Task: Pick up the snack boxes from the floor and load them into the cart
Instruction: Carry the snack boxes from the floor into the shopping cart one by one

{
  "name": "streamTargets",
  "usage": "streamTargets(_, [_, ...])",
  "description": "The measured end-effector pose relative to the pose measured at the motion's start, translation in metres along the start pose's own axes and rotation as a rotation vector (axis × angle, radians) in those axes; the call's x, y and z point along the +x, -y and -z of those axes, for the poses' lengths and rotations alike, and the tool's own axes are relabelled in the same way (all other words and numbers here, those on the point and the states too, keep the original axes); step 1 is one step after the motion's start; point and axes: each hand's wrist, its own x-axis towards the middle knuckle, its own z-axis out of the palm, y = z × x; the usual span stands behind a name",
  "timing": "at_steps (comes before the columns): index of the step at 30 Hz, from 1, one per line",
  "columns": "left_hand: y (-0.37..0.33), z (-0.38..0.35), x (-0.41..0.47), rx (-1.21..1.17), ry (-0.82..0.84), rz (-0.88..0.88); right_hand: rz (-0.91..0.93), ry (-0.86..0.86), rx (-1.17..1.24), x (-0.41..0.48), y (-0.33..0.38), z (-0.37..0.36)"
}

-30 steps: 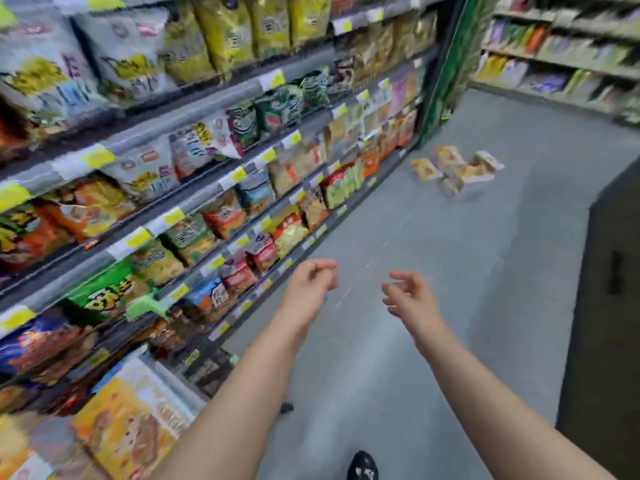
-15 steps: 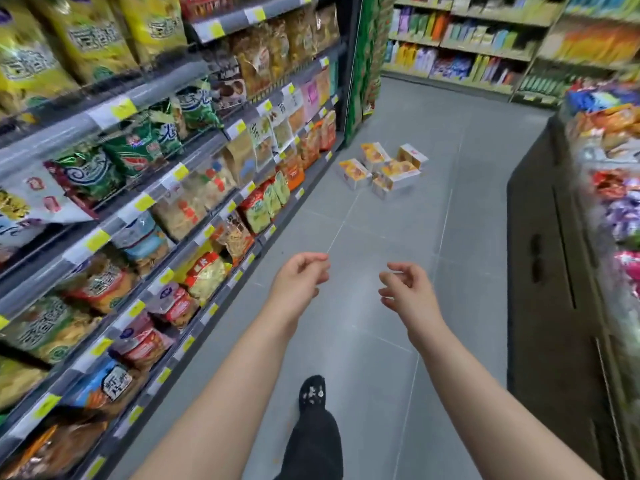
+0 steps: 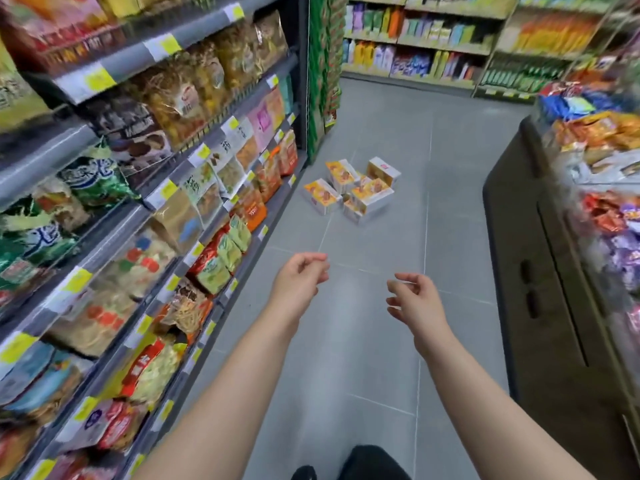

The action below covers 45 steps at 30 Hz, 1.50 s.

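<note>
Shop aisle, grey tiled floor (image 3: 363,341), snack shelves (image 3: 138,202) at frame left. Snack boxes (image 3: 351,190) all still clustered on floor, upper centre. Left hand (image 3: 298,278) and right hand (image 3: 414,299) loosely curled, empty, well short. No cart visible. Nothing loaded.

Snack boxes (image 3: 372,194): five could be told apart in one huddle on the floor (image 3: 363,358); a sixth may have sat among them, too small to settle.
Hands: two, a left hand (image 3: 299,282) and a right hand (image 3: 414,301).
Forearms: two, both bare.
Shoe (image 3: 304,472): one, dark, at the bottom edge.
Shelf racks: two, a left rack (image 3: 156,48) and a far rack (image 3: 433,41).
Bench (image 3: 554,323): one, dark, on the right.
Price tags (image 3: 97,79): yellow, well over a dozen; no exact count.
Packets (image 3: 173,95): dozens, too blurred to number.
</note>
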Motion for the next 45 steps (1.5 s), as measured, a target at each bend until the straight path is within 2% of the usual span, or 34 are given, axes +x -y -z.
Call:
streamTargets(4, [-0.015, -0.042, 0.076, 0.037, 0.036, 0.044, -0.028, -0.045, 0.034, 0.081, 0.017, 0.008])
streamTargets(15, [-0.093, -0.181, 0.276, 0.025, 0.029, 0.053, -0.019, 0.008, -0.009, 0.319, 0.115, 0.037])
streamTargets(22, [-0.099, -0.226, 0.392, 0.059, -0.011, 0.183, -0.073, 0.038, -0.086, 0.445, 0.15, 0.034])
streamTargets(32, [-0.169, -0.29, 0.609, 0.042, -0.008, 0.207, -0.115, 0.061, -0.189, 0.654, 0.22, -0.006])
streamTargets(40, [-0.184, -0.33, 0.725, 0.018, -0.12, 0.303, -0.201, 0.079, -0.248, 0.801, 0.251, -0.006])
streamTargets(45, [-0.168, -0.365, 0.786, -0.086, -0.279, 0.399, -0.22, 0.231, -0.385, 0.904, 0.252, -0.014])
